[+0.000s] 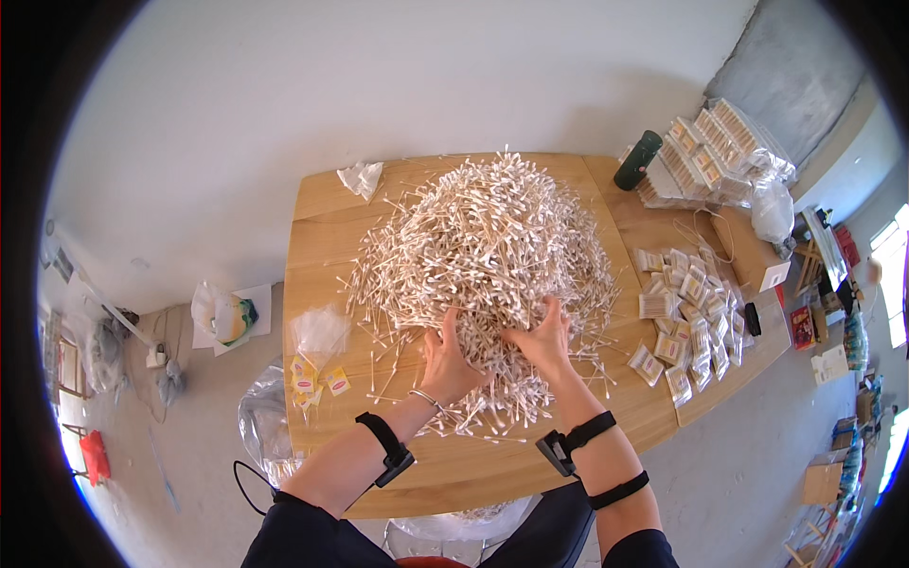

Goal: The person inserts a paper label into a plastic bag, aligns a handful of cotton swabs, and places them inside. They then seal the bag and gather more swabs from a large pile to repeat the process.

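Observation:
A big heap of cotton swabs [492,227] with white tips and pale sticks covers the middle of the wooden table [426,478]. Both hands reach into its near side, palms facing each other with swabs between them. My left hand [451,367], with a bracelet at the wrist, has thumb and forefinger spread wide apart. Opposite it, my right hand [542,343] is spread in the same way, its thumb pointing inward. The other fingers of both hands are partly buried among the swabs, so I cannot see their tips. Loose swabs lie scattered around the heap.
Clear plastic bags [320,333] and yellow-and-white labels [305,379] lie on the left. Small filled swab packets [691,308] are piled on the right. Behind them stand a dark green bottle [638,161] and stacked packs [715,151]. Crumpled tissue [361,180] sits far left.

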`<state>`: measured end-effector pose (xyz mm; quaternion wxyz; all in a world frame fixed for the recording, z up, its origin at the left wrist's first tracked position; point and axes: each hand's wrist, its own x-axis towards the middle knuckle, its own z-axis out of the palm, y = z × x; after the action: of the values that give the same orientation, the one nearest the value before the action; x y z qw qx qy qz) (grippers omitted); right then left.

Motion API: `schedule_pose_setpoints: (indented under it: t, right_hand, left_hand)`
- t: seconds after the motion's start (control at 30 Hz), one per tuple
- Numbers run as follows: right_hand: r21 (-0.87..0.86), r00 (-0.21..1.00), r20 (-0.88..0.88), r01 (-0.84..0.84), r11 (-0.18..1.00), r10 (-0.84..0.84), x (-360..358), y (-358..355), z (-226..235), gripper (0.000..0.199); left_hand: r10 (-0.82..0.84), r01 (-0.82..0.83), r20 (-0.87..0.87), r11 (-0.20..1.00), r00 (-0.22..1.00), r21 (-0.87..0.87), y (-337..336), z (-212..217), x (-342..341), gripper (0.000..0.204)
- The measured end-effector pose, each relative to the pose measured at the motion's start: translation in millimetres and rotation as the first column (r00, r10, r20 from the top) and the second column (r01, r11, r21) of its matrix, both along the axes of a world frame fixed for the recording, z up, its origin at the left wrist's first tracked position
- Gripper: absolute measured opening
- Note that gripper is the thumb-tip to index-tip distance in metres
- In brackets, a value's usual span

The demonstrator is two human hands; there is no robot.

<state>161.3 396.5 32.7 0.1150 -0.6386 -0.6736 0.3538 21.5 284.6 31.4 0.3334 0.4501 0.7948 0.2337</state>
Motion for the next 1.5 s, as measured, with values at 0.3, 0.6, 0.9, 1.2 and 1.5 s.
schedule_pose_setpoints:
  t: [0.3,0.6,0.9,1.2,1.5]
  right_hand:
    - [-0.074,0.821,-0.547,0.144,0.987,-0.161,1,38,55,0.058]
    - [0.058,0.635,-0.772,0.087,0.995,-0.010,7,80,117,0.049]
    - [0.283,0.851,-0.465,-0.119,0.952,0.245,-22,81,96,0.045]
    - [0.396,0.929,0.059,-0.358,0.846,0.366,59,14,34,0.080]
    - [0.147,0.725,0.380,-0.661,0.736,0.575,100,-131,-25,0.119]
  left_hand:
    - [-0.050,-0.007,0.127,0.913,0.991,0.409,32,56,-28,0.067]
    - [-0.122,0.072,0.025,0.731,0.992,0.679,65,102,-61,0.070]
    - [0.087,-0.060,-0.051,0.917,0.995,0.394,75,40,-93,0.072]
    - [-0.206,0.227,-0.209,0.970,0.956,0.084,-30,17,-69,0.102]
    - [-0.507,0.503,-0.424,0.854,0.750,-0.131,-157,-37,-69,0.122]
